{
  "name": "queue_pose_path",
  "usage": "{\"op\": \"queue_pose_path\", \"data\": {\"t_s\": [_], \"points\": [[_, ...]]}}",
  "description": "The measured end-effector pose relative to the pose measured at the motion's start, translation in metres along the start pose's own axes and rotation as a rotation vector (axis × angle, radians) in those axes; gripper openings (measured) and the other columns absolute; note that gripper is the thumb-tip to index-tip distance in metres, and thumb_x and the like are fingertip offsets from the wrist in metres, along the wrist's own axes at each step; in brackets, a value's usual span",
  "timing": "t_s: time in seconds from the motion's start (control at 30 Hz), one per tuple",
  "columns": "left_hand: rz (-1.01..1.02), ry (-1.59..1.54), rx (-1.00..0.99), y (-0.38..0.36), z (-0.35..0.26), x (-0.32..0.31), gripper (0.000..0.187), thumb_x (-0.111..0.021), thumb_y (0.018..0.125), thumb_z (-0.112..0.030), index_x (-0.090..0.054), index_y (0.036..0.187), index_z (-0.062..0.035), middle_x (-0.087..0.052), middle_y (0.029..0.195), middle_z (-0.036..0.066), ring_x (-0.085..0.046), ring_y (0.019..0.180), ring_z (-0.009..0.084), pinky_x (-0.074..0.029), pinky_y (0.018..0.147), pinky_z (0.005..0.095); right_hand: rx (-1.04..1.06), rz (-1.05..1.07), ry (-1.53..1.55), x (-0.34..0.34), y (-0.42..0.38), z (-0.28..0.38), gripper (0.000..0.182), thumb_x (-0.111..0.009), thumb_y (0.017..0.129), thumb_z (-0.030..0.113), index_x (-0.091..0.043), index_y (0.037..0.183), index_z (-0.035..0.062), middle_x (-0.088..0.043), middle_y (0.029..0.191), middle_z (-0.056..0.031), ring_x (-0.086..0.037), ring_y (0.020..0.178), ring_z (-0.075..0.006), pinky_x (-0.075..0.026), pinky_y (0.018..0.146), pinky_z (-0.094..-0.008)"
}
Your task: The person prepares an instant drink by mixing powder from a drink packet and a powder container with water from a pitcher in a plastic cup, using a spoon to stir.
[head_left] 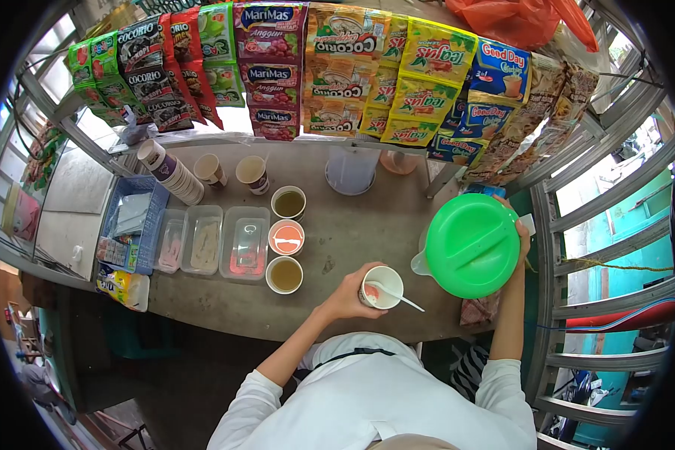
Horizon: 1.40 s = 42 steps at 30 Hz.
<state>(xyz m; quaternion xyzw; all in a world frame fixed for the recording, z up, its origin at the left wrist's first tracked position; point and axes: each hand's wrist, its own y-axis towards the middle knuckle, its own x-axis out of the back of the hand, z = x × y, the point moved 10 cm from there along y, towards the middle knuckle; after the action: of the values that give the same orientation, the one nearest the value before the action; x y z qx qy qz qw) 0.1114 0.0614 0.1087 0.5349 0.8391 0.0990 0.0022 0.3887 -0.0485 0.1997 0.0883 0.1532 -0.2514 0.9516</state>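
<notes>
My left hand [345, 296] is wrapped round a white paper cup [389, 279] near the table's front edge. Pinkish stuff lies inside it, and a white plastic spoon [409, 301] leans out over the rim. On the right, my right hand [523, 241] grips the far side of a pitcher with a green lid [472, 244]; its clear spout points toward the cup. The handle is hidden under the lid. Left of the cup, two paper cups with yellowish-brown liquid [284, 276] [288, 202] stand in a row with a cup of orange-pink drink [286, 237] between them.
Three clear plastic tubs [245, 255] stand left of the filled cups, beside a blue basket [151, 206]. Behind are a leaning stack of paper cups [174, 176] and a pale bucket [350, 172]. Drink sachets [270, 75] hang overhead. Metal bars [607, 247] edge the right side.
</notes>
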Motion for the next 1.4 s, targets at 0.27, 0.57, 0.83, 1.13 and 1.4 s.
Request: {"op": "queue_pose_path", "data": {"t_s": [0.27,0.57,0.83,1.13,1.4], "points": [[-0.028,0.021,0.002,-0.003,0.005,-0.001,0.083,-0.085,0.056,-0.018,-0.048,0.129,-0.0059,-0.064,0.110,0.013,-0.064,0.102,0.0248,-0.049,0.091,0.0352,0.007,0.052,-0.105,-0.036,-0.008,0.009,0.068,-0.045,0.088,0.044,-0.045,0.136,-0.0037,-0.054,0.131,-0.0180,-0.054,0.115,-0.0250,-0.040,0.101,-0.0335],[-0.014,0.041,0.015,-0.008,0.010,-0.004,0.089,-0.089,0.052,-0.022,-0.046,0.127,-0.0051,-0.065,0.111,0.011,-0.064,0.102,0.0228,-0.049,0.092,0.0353,-0.028,0.118,-0.135,-0.058,-0.009,0.002,0.074,-0.051,0.082,0.047,-0.046,0.134,-0.0059,-0.051,0.136,-0.0211,-0.053,0.119,-0.0278,-0.039,0.103,-0.0355],[-0.004,0.068,0.017,-0.017,0.012,-0.007,0.096,-0.095,0.050,-0.032,-0.044,0.126,-0.0042,-0.064,0.111,0.011,-0.064,0.103,0.0240,-0.050,0.093,0.0355,-0.055,0.205,-0.201,-0.083,-0.013,0.001,0.075,-0.051,0.083,0.048,-0.046,0.133,-0.0076,-0.050,0.137,-0.0202,-0.053,0.120,-0.0252,-0.040,0.101,-0.0326],[-0.045,0.093,0.048,-0.027,0.015,-0.009,0.092,-0.093,0.051,-0.027,-0.046,0.125,-0.0038,-0.061,0.115,0.012,-0.064,0.104,0.0233,-0.051,0.092,0.0349,0.025,0.306,-0.351,-0.104,-0.008,0.010,0.073,-0.051,0.079,0.049,-0.055,0.128,-0.0061,-0.054,0.133,-0.0199,-0.054,0.121,-0.0277,-0.040,0.101,-0.0377],[-0.038,0.077,0.072,-0.030,0.018,-0.007,0.090,-0.093,0.051,-0.025,-0.047,0.125,-0.0029,-0.058,0.118,0.011,-0.063,0.105,0.0227,-0.051,0.092,0.0346,0.030,0.308,-0.398,-0.105,-0.007,0.006,0.073,-0.050,0.079,0.050,-0.057,0.126,-0.0055,-0.054,0.133,-0.0214,-0.051,0.124,-0.0303,-0.037,0.105,-0.0407]]}}
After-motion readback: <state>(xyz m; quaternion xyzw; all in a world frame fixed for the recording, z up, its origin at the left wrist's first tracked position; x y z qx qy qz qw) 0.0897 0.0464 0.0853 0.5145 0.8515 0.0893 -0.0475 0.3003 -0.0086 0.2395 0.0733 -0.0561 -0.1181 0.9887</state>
